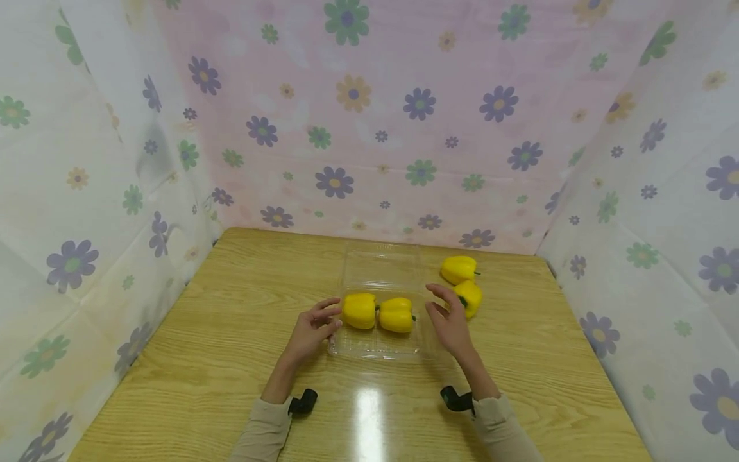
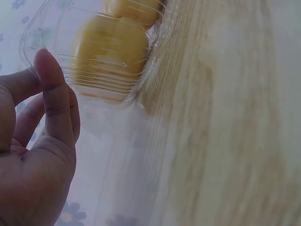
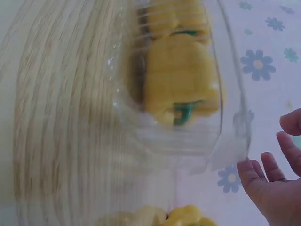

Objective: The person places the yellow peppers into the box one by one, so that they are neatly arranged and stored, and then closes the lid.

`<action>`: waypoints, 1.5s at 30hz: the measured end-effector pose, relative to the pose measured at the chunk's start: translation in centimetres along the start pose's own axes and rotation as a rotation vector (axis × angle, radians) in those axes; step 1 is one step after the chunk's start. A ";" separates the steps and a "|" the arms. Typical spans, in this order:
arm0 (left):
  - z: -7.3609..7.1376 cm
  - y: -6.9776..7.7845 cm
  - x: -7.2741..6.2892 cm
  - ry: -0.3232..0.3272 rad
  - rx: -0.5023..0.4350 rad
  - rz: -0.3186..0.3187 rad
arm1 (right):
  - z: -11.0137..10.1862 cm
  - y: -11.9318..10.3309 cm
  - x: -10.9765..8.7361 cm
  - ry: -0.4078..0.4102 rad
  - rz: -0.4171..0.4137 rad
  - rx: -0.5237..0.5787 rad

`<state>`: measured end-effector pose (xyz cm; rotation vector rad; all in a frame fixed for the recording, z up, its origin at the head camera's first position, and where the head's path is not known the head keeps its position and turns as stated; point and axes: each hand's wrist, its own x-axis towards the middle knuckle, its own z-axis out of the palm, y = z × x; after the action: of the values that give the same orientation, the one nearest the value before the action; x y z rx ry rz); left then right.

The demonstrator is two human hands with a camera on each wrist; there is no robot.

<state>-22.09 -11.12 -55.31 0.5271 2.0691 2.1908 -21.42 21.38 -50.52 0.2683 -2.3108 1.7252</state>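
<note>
A clear plastic clamshell container (image 1: 340, 350) lies on the table with its lid (image 1: 381, 263) folded back. Side by side in its base are two yellow bell peppers, the left pepper (image 1: 359, 311) and the right pepper (image 1: 396, 315), stems pointing right. My left hand (image 1: 312, 332) pinches the container's left rim, which the left wrist view shows between thumb and finger. Beyond the right rim hovers my right hand (image 1: 449, 322), fingers loosely bent and holding nothing. It partly covers a third yellow pepper (image 1: 472, 296) on the table.
Behind that third pepper, another yellow pepper (image 1: 458, 269) lies on the wooden table (image 1: 242, 308). Flowered cloth (image 1: 381, 160) stands around the back and both sides. A black wrist camera (image 1: 304, 402) sits at the left cuff, another camera (image 1: 456, 399) at the right.
</note>
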 end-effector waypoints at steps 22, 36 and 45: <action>-0.3 -0.5 0.0 0.009 0.010 -0.008 | -3.7 1.2 0.1 0.270 -0.077 -0.175; -0.1 -0.3 0.1 0.013 0.037 -0.008 | -6.1 3.5 1.0 0.387 -0.054 -0.258; -0.1 -0.2 0.1 0.017 0.043 -0.013 | -6.8 3.8 0.8 0.296 0.195 -0.320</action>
<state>-22.21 -11.22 -55.50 0.4998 2.1258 2.1557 -22.72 28.95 -51.89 -0.2620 -2.3972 1.3304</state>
